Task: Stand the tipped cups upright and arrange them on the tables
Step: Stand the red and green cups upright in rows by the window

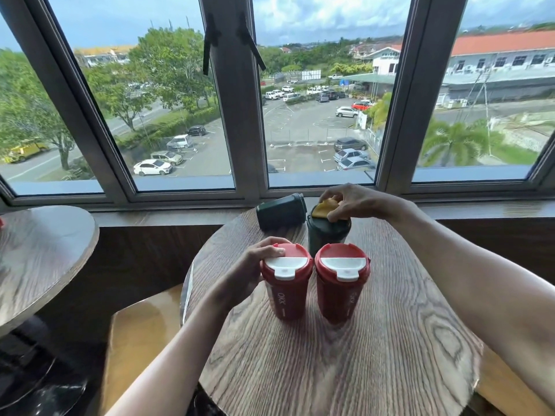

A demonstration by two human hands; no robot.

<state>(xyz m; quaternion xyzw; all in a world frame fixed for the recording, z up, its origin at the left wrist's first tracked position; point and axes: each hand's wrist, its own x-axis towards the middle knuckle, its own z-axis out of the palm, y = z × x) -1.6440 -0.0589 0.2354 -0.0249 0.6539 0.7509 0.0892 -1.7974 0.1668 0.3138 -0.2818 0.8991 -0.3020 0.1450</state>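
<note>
red cups [287, 292], white-flapped lids; dark green cups [327, 235], yellow flap; wood-grain table [375, 340]

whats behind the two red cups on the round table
An upright dark green cup, the right hand on its yellow-flapped lid, and a tipped green cup. The red cups hide the upright one's base.

Cups: four in all; two red cups [286, 280] [342, 280], both upright; two green cups, one upright [327, 232], one tipped [280, 211]. Tables: two [330, 370] [45, 250]; hands: two [255, 265] [351, 201].
</note>
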